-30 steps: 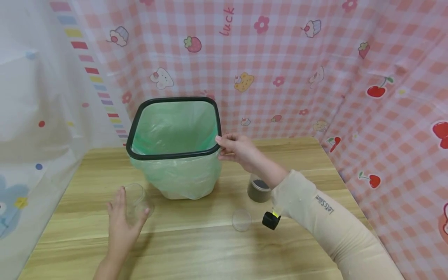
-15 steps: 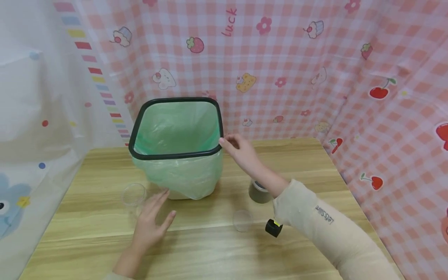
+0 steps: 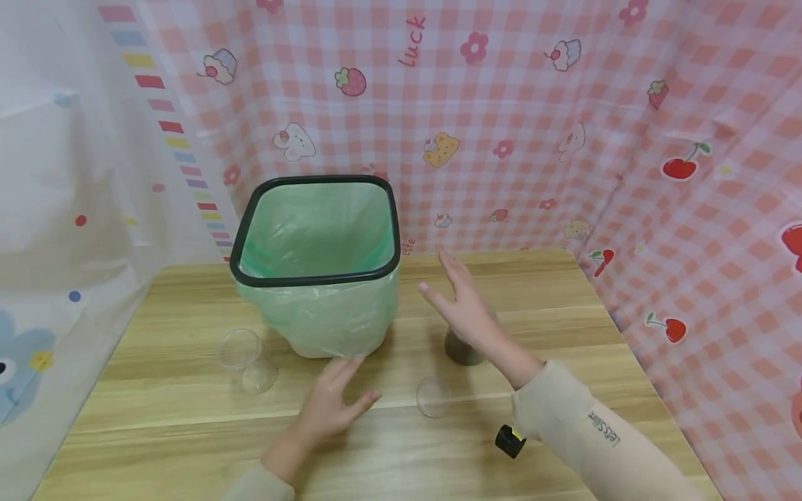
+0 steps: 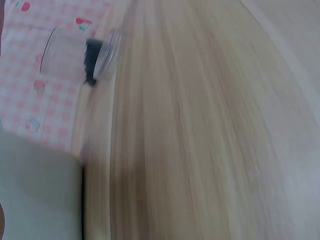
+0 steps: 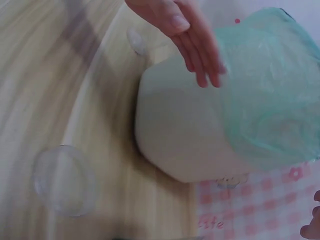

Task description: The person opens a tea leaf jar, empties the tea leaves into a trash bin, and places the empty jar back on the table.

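A bin (image 3: 316, 281) with a black rim and a green plastic liner (image 3: 313, 320) stands at the back of the wooden table. My left hand (image 3: 326, 403) is just in front of its base, fingers straight and thumb spread, holding nothing. In the right wrist view, that same left hand (image 5: 192, 42) overlaps the bin's side. To the right of the bin, my right hand (image 3: 464, 306) is spread and apart from the rim. Partly hidden behind it is a clear jar with dark contents (image 3: 462, 349), seen also as a jar (image 4: 82, 57) in the left wrist view.
A clear jar (image 3: 240, 349) stands left of the bin. Between the hands lies a clear round lid (image 3: 434, 397), also the lid (image 5: 65, 180) in the right wrist view. A small black device (image 3: 510, 440) is at the right sleeve. A pink checked curtain (image 3: 501, 104) hangs behind.
My right hand has let go of the bin's rim and drawn back to the right. From the clear jar, my left hand has moved rightward to the front of the bin.
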{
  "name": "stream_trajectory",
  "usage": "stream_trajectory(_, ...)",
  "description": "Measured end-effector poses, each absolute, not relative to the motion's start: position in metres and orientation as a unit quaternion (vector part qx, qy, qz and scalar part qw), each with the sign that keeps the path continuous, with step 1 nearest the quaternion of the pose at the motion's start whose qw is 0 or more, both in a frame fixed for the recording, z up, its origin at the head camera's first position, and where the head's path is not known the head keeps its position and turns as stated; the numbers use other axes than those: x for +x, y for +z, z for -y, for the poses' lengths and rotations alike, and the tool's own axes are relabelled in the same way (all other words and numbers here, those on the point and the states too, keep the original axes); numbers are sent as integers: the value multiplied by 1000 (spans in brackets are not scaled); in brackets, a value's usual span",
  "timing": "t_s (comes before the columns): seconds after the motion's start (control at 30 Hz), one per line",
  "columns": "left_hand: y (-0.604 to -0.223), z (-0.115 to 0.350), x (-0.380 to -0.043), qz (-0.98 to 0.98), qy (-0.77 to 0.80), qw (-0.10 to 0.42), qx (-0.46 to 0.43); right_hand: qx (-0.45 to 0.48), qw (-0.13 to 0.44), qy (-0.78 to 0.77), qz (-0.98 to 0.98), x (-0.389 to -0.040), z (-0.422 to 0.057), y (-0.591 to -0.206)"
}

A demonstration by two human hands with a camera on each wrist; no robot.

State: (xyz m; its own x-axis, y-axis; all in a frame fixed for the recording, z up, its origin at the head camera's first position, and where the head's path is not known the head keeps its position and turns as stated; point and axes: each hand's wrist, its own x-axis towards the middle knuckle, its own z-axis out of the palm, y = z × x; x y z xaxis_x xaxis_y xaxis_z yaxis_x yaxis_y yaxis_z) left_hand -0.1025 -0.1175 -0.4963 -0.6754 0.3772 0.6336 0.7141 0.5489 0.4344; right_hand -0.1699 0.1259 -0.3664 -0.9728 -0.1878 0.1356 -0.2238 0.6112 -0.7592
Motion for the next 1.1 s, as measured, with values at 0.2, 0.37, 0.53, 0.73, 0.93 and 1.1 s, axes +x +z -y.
stream_trajectory(0.2,-497,94,-108,872,-371,143,-285,91,25,425,900,-161,-144,-388)
stream_trajectory(0.37,-502,72,-115,878,-412,76,-232,49,11,468,882,-154,-161,-408)
stream_trajectory(0.53,-510,50,-126,857,-464,50,-217,-6,4,493,870,-150,-177,-428)
stream_trajectory(0.73,-515,27,-139,843,-501,7,-196,-25,1,501,865,-148,-185,-449)
stream_trajectory(0.93,-514,7,-152,827,-538,-41,-155,-30,-11,491,870,-149,-187,-461)
stream_trajectory(1.1,-518,-6,-162,824,-540,-72,-157,-33,-7,490,871,-151,-185,-466)
